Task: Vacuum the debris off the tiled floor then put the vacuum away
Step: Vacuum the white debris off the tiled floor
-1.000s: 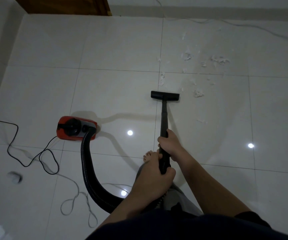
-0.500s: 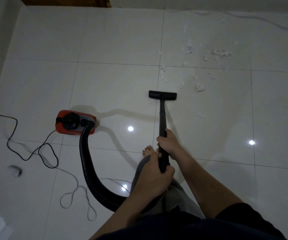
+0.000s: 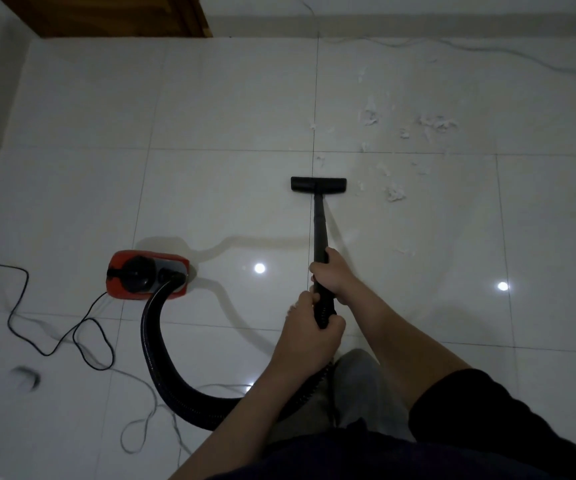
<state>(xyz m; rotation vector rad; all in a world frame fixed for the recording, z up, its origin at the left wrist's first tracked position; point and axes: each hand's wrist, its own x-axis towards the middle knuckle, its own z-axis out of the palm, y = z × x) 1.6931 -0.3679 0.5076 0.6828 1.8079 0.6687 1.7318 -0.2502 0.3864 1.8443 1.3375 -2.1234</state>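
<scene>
A red and black canister vacuum (image 3: 148, 274) sits on the white tiled floor (image 3: 231, 98) at the left. Its thick black hose (image 3: 162, 362) loops down and round to a black wand (image 3: 319, 230). The wand ends in a flat black floor nozzle (image 3: 318, 185) resting on the tiles. My right hand (image 3: 331, 273) grips the wand higher up. My left hand (image 3: 310, 332) grips it just below, at the hose end. White scraps of debris (image 3: 394, 194) lie scattered right of and beyond the nozzle, with more debris (image 3: 437, 123) farther back.
A black power cord (image 3: 54, 337) snakes over the floor left of the vacuum. A thin pale cable (image 3: 487, 51) runs along the far wall. A brown wooden door (image 3: 113, 13) stands at the top left. A small dark object (image 3: 27, 375) lies at the lower left.
The nozzle has slid slightly forward toward the debris with both hands still on the wand. The view has tilted up a little.
</scene>
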